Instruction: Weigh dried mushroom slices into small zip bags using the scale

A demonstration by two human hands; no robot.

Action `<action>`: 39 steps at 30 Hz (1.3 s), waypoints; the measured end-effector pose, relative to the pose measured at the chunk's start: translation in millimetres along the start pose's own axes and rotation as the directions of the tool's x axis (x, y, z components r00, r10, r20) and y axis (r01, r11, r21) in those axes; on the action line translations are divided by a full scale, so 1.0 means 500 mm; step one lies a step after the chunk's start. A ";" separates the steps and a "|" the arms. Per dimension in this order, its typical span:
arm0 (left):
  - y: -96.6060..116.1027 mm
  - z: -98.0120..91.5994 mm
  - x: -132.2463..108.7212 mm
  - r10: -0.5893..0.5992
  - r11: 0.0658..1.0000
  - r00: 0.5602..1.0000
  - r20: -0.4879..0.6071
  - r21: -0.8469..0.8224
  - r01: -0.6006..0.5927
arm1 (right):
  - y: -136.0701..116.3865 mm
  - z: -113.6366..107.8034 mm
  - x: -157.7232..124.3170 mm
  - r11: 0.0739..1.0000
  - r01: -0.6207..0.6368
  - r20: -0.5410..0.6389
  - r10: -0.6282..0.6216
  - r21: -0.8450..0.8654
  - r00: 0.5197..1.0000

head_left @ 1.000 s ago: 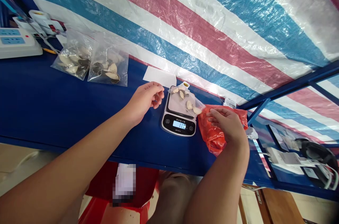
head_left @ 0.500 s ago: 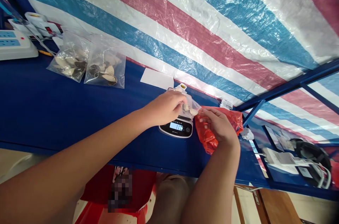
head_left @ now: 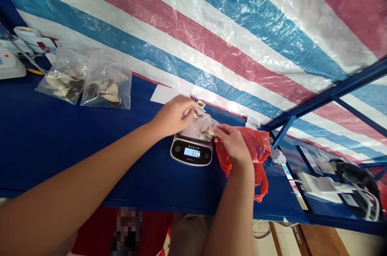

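Observation:
A small kitchen scale (head_left: pixel 191 158) with a lit display lies on the blue table. On its platform rests a clear plastic bag (head_left: pixel 193 132) with pale, dark-edged pieces that look like dried mushroom slices. My left hand (head_left: pixel 173 115) is closed at the bag's left upper side, fingertips pinching the plastic near one slice (head_left: pixel 196 114). From the right, my right hand (head_left: pixel 233 143) pinches a mushroom slice (head_left: pixel 207 130) over the platform. Whether that slice is inside the plastic is hard to see. Behind the right hand spreads a red plastic bag (head_left: pixel 256 147).
Two clear bags of slices (head_left: pixel 107 90) lie at the table's left, near a white power strip (head_left: pixel 10 64). White paper (head_left: pixel 160 94) sits behind the scale. A striped tarp (head_left: pixel 193 34) hangs along the back. A blue metal brace (head_left: pixel 284 131) stands at right.
The view has shifted, so the scale sits lower and further left. My hands have drawn slightly apart, and more of the scale and red bag shows.

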State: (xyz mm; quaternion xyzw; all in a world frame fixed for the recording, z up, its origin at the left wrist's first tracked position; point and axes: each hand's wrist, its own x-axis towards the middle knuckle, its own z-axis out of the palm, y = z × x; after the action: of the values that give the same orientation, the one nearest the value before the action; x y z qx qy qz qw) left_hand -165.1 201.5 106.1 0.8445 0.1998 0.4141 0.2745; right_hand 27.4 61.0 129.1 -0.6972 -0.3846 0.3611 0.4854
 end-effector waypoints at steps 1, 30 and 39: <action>-0.008 -0.006 0.004 -0.024 0.999 0.998 -0.055 0.035 0.026 | 0.002 -0.001 0.002 1.000 0.017 -0.012 -0.017 -0.009 1.000; -0.021 0.021 0.001 -0.195 0.876 0.980 0.040 -0.443 0.192 | -0.017 0.034 -0.020 0.989 -0.051 0.269 0.088 -0.142 0.959; -0.017 0.019 0.019 -0.484 0.639 0.875 -0.006 -0.686 0.349 | -0.001 0.027 -0.009 1.000 0.020 0.230 -0.023 0.014 0.973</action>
State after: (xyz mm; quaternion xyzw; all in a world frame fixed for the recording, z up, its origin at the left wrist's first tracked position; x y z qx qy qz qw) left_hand -153.0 210.6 101.5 0.5769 0.2537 0.4608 0.6249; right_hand 13.3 62.4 126.6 -0.6437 -0.4437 0.4365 0.4453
